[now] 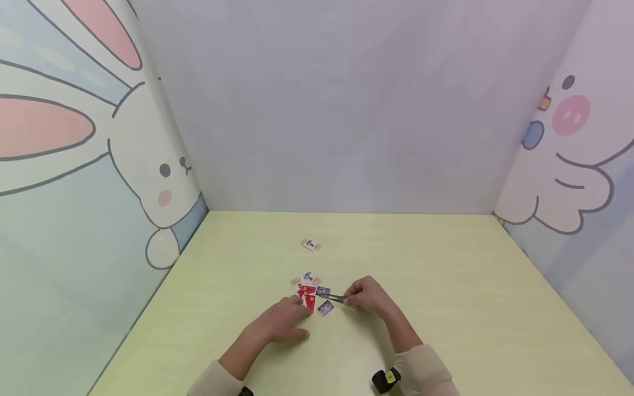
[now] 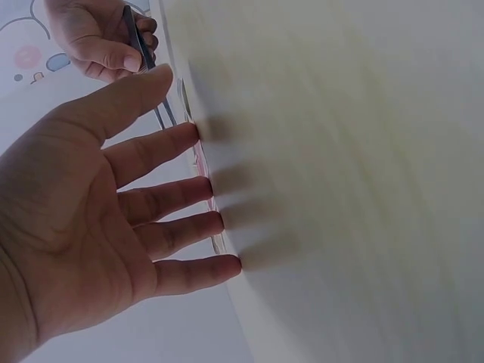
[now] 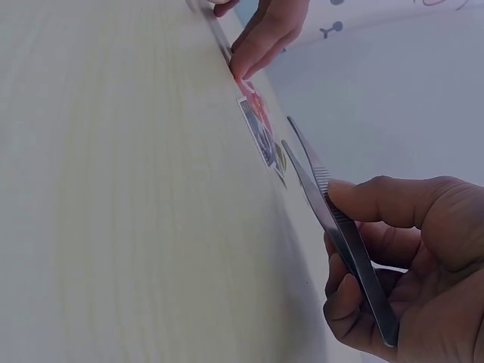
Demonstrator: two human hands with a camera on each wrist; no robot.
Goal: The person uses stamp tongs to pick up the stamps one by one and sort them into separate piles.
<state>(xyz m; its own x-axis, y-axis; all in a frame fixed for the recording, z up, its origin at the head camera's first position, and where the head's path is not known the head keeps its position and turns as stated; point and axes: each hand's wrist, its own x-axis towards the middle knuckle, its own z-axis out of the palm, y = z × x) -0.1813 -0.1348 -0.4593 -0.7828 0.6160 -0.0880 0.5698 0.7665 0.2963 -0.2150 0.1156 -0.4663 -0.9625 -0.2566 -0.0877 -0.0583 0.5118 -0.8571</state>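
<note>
My right hand (image 1: 365,293) pinches dark metal tweezers (image 3: 342,227) between thumb and fingers. The two tips stand slightly apart and, in the head view, overlap a grey picture stamp (image 1: 323,290). A second grey stamp (image 1: 325,308) lies just below it, tilted. My left hand (image 1: 283,320) is spread with straight fingers, its fingertips resting at the lower left of several red stamps (image 1: 309,300). In the left wrist view all the fingertips (image 2: 209,187) reach down to the tabletop. Pale stamps with orange ends (image 1: 309,278) lie partly beneath the red ones.
One more pale stamp (image 1: 311,245) lies apart, farther back on the light wood-look table (image 1: 421,258). A plain grey panel (image 1: 337,110) rises along the back edge. Cartoon-printed panels stand at the left (image 1: 163,137) and right (image 1: 584,181).
</note>
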